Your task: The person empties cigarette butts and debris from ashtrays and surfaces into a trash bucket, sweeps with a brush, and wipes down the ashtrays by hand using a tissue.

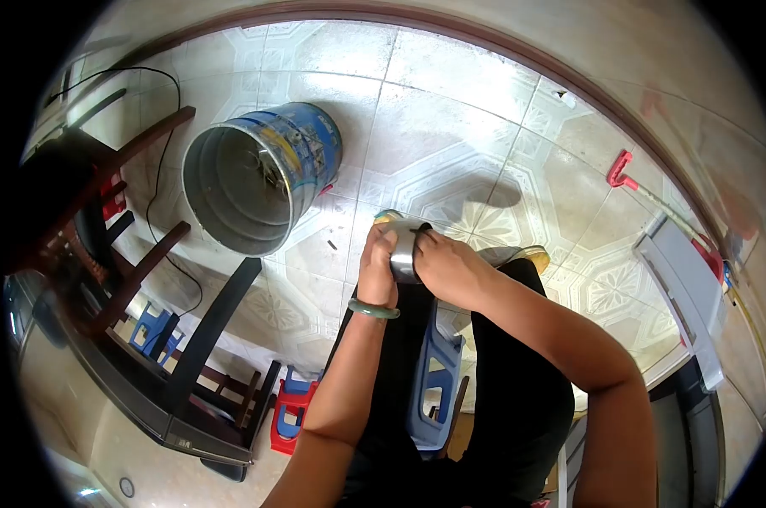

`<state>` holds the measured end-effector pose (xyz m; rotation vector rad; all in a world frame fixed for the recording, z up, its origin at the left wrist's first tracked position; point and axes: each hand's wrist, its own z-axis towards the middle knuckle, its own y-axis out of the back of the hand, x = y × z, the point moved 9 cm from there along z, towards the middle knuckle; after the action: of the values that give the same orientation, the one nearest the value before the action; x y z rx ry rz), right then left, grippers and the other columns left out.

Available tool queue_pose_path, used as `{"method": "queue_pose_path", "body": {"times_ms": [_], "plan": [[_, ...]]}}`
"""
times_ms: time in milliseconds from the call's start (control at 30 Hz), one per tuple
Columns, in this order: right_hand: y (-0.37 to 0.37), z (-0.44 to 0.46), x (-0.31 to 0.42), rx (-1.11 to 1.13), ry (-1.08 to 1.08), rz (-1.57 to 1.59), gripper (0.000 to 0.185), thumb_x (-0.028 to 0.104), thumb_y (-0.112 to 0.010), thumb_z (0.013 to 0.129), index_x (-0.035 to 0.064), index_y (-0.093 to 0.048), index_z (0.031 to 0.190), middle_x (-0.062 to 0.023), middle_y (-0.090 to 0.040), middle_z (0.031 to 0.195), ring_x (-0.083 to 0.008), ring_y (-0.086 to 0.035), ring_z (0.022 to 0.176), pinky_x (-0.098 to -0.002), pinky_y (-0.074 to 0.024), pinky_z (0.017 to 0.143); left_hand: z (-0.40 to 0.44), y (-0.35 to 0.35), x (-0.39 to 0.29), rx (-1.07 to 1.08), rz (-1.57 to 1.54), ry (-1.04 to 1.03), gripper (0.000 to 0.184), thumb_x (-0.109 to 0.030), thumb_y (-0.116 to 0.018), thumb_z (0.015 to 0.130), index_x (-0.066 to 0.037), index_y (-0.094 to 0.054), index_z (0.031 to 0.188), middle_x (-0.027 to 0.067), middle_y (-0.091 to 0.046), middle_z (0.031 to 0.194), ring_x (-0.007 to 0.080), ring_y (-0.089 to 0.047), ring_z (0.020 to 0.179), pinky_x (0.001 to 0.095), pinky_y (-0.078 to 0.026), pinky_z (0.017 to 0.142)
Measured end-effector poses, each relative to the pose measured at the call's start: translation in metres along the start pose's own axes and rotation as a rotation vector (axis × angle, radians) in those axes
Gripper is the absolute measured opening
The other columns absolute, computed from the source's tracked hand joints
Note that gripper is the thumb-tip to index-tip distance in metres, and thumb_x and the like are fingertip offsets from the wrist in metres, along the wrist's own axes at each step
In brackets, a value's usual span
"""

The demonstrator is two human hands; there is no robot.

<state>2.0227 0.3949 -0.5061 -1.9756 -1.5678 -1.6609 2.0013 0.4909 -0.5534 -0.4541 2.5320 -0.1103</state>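
In front of my knees, a short, shiny silver metal cylinder [405, 257] is held between my two hands. It may be a cup or a bowl, but its exact kind does not show. My left hand [378, 261], with a green bangle at the wrist, is closed against its left side. From the right, my right hand [449, 264] grips it, with the fingers bent over the far rim and partly hidden. A dark edge or piece shows by the fingertips at the top; I cannot make out what it is.
A blue paint bucket [308, 140] lies tilted at the left, with some scraps inside. Dark wooden chairs [209, 339] and a black cable [156, 173] are further left. A blue plastic stool [436, 389] is beneath me. At right are a red-handled pole [654, 199] and a grey dustpan [675, 279].
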Motion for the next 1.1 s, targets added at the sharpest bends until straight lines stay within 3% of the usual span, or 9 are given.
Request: {"method": "queue_pose_path", "body": {"times_ms": [167, 267, 500, 633, 733, 833, 933, 1000, 1100], "plan": [[-0.027, 0.023, -0.009, 0.165, -0.164, 0.467, 0.016, 0.006, -0.057, 0.075, -0.0053, -0.064, 0.084, -0.0242, -0.061, 0.096, -0.0351, -0.061, 0.088, -0.0409, -0.0506, 0.074, -0.012, 0.006, -0.037, 0.002, 0.238, -0.233, 0.042, -0.030, -0.049, 0.088, 0.001, -0.050, 0.116, 0.0094, -0.056, 0.107, 0.0172, -0.053, 0.098, 0.0292, -0.041, 0.088], [-0.031, 0.029, -0.003, 0.262, -0.306, 0.759, 0.014, 0.003, -0.053, 0.085, -0.0044, -0.060, 0.095, -0.0119, -0.065, 0.089, -0.0206, -0.062, 0.084, -0.0323, -0.0482, 0.077, -0.010, 0.017, -0.046, 0.073, 0.241, -0.275, 0.054, -0.041, -0.052, 0.085, 0.001, -0.049, 0.118, 0.0106, -0.056, 0.109, 0.0182, -0.053, 0.099, 0.0303, -0.042, 0.088], [-0.026, 0.066, 0.048, 0.177, -0.293, 1.717, 0.020, 0.001, -0.049, 0.091, -0.0007, -0.059, 0.109, -0.0030, -0.059, 0.090, -0.0091, -0.053, 0.082, -0.0240, -0.0435, 0.074, -0.013, 0.048, -0.088, 0.160, -0.201, -0.333, 0.074, -0.056, -0.053, 0.078, 0.002, -0.046, 0.124, 0.0200, -0.056, 0.117, 0.0267, -0.056, 0.107, 0.0371, -0.043, 0.095], [0.016, 0.086, 0.065, 0.203, -0.204, 1.430, 0.021, 0.000, -0.049, 0.090, -0.0001, -0.059, 0.108, -0.0032, -0.059, 0.094, -0.0096, -0.054, 0.083, -0.0220, -0.0437, 0.073, -0.012, 0.099, -0.096, -0.018, -0.576, -0.417, 0.070, -0.054, -0.045, 0.083, 0.001, -0.050, 0.125, 0.0163, -0.057, 0.121, 0.0275, -0.055, 0.109, 0.0401, -0.043, 0.095], [0.048, 0.120, 0.071, 0.026, -0.185, 1.714, 0.019, 0.003, -0.050, 0.091, 0.0007, -0.059, 0.107, -0.0036, -0.061, 0.096, -0.0099, -0.056, 0.085, -0.0219, -0.0448, 0.075, -0.009, 0.121, -0.091, -0.055, -0.907, -0.354, 0.058, -0.054, -0.045, 0.081, -0.009, -0.059, 0.115, 0.0108, -0.060, 0.115, 0.0271, -0.056, 0.106, 0.0399, -0.046, 0.084], [0.085, 0.178, 0.088, -0.287, 0.098, 1.211, 0.017, 0.005, -0.050, 0.093, 0.0014, -0.059, 0.107, -0.0038, -0.061, 0.097, -0.0097, -0.057, 0.087, -0.0225, -0.0456, 0.077, -0.010, 0.125, -0.092, 0.009, -0.933, -0.324, 0.055, -0.053, -0.045, 0.080, -0.011, -0.060, 0.112, 0.0092, -0.061, 0.113, 0.0300, -0.055, 0.103, 0.0358, -0.043, 0.075], [0.048, 0.232, 0.101, -0.436, 0.236, 0.207, 0.025, 0.016, -0.058, 0.088, 0.0064, -0.060, 0.111, -0.0147, -0.065, 0.101, -0.0322, -0.063, 0.090, -0.0349, -0.0493, 0.077, -0.012, 0.136, -0.082, -0.173, -0.989, -0.298, 0.056, -0.053, -0.044, 0.080, -0.011, -0.058, 0.114, 0.0084, -0.060, 0.114, 0.0312, -0.055, 0.103, 0.0368, -0.041, 0.076], [0.044, 0.226, 0.106, -0.539, 0.310, 0.097, 0.024, 0.015, -0.060, 0.087, 0.0063, -0.062, 0.109, -0.0133, -0.066, 0.099, -0.0335, -0.063, 0.089, -0.0364, -0.0499, 0.077, -0.010, 0.148, -0.067, -0.389, -1.070, -0.213, 0.056, -0.054, -0.043, 0.081, -0.012, -0.057, 0.115, 0.0081, -0.059, 0.116, 0.0314, -0.054, 0.104, 0.0391, -0.040, 0.078], [0.029, 0.196, 0.056, -0.403, 0.010, 0.581, 0.023, 0.017, -0.059, 0.090, 0.0026, -0.063, 0.108, -0.0090, -0.067, 0.096, -0.0150, -0.062, 0.083, -0.0253, -0.0486, 0.074, -0.010, 0.154, -0.053, -0.460, -1.009, -0.155, 0.058, -0.055, -0.041, 0.082, -0.013, -0.054, 0.119, 0.0084, -0.058, 0.117, 0.0320, -0.054, 0.105, 0.0415, -0.039, 0.081]]}}
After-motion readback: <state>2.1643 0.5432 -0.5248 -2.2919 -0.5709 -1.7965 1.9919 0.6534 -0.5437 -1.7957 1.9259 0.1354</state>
